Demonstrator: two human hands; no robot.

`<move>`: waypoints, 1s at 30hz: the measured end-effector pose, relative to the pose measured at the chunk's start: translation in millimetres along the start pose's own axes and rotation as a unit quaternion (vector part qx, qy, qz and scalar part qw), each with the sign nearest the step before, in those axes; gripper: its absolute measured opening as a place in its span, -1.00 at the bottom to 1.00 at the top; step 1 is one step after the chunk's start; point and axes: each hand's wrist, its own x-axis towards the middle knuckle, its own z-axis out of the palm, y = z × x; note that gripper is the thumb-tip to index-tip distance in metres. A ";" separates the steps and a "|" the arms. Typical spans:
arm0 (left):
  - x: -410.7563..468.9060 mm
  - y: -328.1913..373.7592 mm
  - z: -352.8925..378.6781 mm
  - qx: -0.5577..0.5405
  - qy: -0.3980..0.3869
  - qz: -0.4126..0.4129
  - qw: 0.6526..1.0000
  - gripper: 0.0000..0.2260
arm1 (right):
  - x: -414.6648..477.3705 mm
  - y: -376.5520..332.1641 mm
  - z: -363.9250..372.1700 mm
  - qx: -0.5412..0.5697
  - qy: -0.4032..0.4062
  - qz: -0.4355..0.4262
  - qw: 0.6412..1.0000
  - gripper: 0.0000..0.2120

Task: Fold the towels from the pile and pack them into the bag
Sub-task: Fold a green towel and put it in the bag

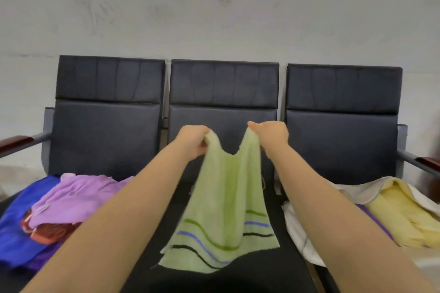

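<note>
Green towel (223, 209) is held over the middle seat (281, 266), its striped near hem trailing on it. Its top corners are pinched, one in the left hand (194, 141), one in the right hand (271, 135), held near each other. Folding is judged just begun; next the corners must be matched. Bare seat is left between the pile (76, 197) at left and the bag (300, 240) at right.
</note>
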 end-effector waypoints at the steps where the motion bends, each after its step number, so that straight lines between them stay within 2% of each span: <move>1: -2.2 -3.5 13.1 0.009 -0.015 0.016 1.000 -0.88 | -5.8 -5.1 10.5 -0.015 -0.005 -0.046 0.999 -0.61; 4: -9.6 -13.6 40.7 0.035 -0.033 0.050 0.998 -0.91 | -21.9 -11.1 28.7 -0.031 -0.032 -0.155 0.987 -0.64; 7: -13.4 -18.5 44.9 -0.034 -0.023 0.040 0.998 -0.95 | -25.9 -5.2 20.6 -0.027 -0.069 -0.204 0.976 -0.54; 8: -14.9 -18.9 43.6 -0.053 -0.024 0.039 0.998 -0.93 | -27.5 -2.8 14.1 -0.016 -0.096 -0.225 0.970 -0.59; 10: -19.5 -19.3 40.4 -0.095 -0.032 0.045 0.994 -0.89 | -31.1 2.0 1.4 0.023 -0.179 -0.252 0.951 -0.82; 12: -24.6 -19.8 35.9 -0.110 -0.064 0.072 0.989 -0.82 | -29.9 7.3 -5.6 0.041 -0.224 -0.281 0.932 -0.81; 13: -25.9 -21.7 32.9 -0.110 -0.091 0.093 0.985 -0.78 | -25.9 10.6 -6.2 0.045 -0.216 -0.287 0.932 -0.77; 14: -24.8 -24.8 28.8 -0.094 -0.105 0.122 0.982 -0.73 | -22.3 13.0 -7.0 0.047 -0.200 -0.282 0.937 -0.77; 16: -16.8 -33.0 15.2 0.051 -0.040 0.232 0.971 -0.72 | -16.6 16.1 -10.2 0.046 -0.177 -0.254 0.950 -0.81; 17: -12.2 -37.9 6.0 0.159 0.006 0.298 0.941 -0.74 | -14.7 17.4 -11.4 0.042 -0.174 -0.243 0.953 -0.82; 18: -8.0 -43.2 -4.0 0.256 0.021 0.348 0.901 -0.72 | -13.7 18.3 -13.7 0.034 -0.170 -0.237 0.956 -0.84; 19: -2.8 -50.0 -13.9 0.329 -0.006 0.365 0.871 -0.64 | -12.5 19.3 -16.1 0.032 -0.163 -0.235 0.958 -0.85; 21: 2.0 -64.1 -29.8 0.400 -0.091 0.324 0.852 -0.59 | -12.1 18.2 -21.3 0.039 -0.148 -0.230 0.961 -0.88; 22: 2.5 -69.9 -35.1 0.422 -0.107 0.308 0.846 -0.65 | -11.3 17.5 -23.7 0.038 -0.142 -0.227 0.963 -0.89; 24: 2.9 -76.5 -43.3 0.451 -0.091 0.315 0.830 -0.79 | -8.4 16.1 -29.3 0.020 -0.139 -0.221 0.965 -0.88; 27: 1.7 -65.4 -49.5 0.388 -0.047 0.329 0.860 -0.87 | -2.8 15.9 -39.2 -0.012 -0.142 -0.212 0.967 -0.79; 30: 2.8 -40.1 -49.8 0.337 -0.010 0.337 0.879 -0.78 | 1.2 17.4 -49.4 -0.026 -0.145 -0.206 0.967 -0.80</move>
